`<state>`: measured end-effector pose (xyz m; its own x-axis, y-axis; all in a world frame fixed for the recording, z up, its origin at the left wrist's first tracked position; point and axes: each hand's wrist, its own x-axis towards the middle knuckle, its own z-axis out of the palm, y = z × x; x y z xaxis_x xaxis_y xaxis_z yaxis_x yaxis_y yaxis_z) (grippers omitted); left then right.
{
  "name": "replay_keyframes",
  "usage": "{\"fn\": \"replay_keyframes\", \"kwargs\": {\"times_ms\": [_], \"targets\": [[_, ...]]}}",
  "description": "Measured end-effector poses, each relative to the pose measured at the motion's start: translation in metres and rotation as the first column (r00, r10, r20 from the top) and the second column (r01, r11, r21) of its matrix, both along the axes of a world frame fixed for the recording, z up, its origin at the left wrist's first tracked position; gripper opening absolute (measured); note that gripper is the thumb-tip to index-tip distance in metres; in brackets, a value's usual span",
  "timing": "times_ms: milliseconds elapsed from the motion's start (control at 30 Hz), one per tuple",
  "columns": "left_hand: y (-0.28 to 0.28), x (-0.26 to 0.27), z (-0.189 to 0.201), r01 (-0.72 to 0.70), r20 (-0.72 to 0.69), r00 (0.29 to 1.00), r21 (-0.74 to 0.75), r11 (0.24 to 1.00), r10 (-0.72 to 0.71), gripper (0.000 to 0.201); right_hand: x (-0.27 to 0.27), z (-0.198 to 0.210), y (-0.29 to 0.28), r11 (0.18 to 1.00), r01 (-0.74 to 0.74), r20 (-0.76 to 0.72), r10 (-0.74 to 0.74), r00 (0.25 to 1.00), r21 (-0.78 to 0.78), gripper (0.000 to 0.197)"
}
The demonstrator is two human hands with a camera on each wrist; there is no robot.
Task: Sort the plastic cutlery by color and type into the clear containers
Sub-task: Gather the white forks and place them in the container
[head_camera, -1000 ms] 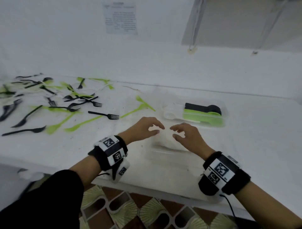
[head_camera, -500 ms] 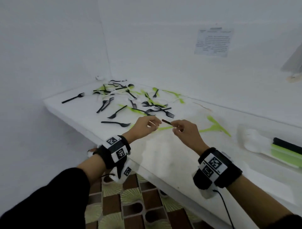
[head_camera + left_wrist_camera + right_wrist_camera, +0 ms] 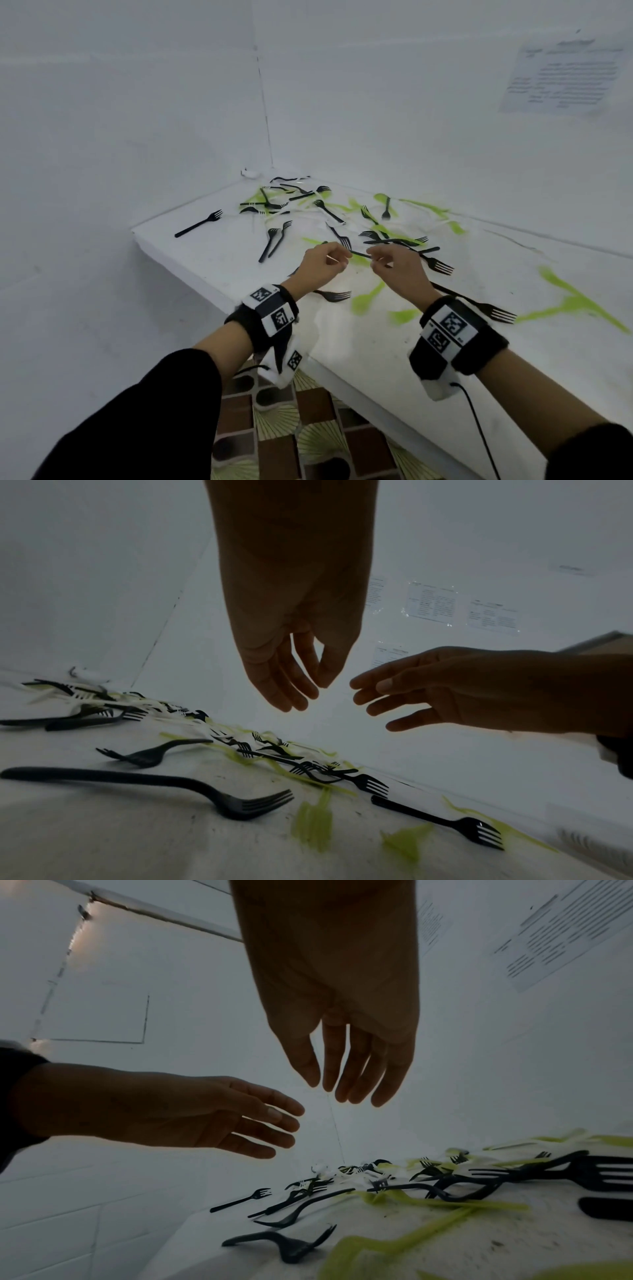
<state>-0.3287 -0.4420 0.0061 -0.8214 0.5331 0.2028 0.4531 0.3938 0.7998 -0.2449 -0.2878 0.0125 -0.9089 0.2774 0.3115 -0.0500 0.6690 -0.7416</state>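
My left hand [image 3: 322, 265] and right hand [image 3: 399, 269] hover side by side, fingers loose, gripping nothing, above the white table [image 3: 428, 346]. Scattered black plastic forks [image 3: 198, 224] and lime-green plastic cutlery [image 3: 364, 301] lie beneath and beyond them.

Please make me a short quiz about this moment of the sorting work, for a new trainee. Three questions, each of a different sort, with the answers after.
1. True or false: the left hand and the right hand each pinch a fork.
2. Which colours of cutlery lie on the table? A: black only. B: black, green and white. C: red and blue.
3. Short answer: does any view show the clear containers?

Key
1. False. Both hands hover over the table with relaxed fingers and hold nothing.
2. B.
3. No, none of the three views shows them.
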Motion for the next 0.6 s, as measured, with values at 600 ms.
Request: {"fn": "replay_keyframes", "kwargs": {"times_ms": [600], "targets": [[0.083, -0.175, 0.011, 0.272, -0.018, 0.961, -0.12, 0.955, -0.276, 0.015, -0.124, -0.019, 0.117, 0.959, 0.137, 0.41, -0.232, 0.882, 0.249, 0.022]]}}
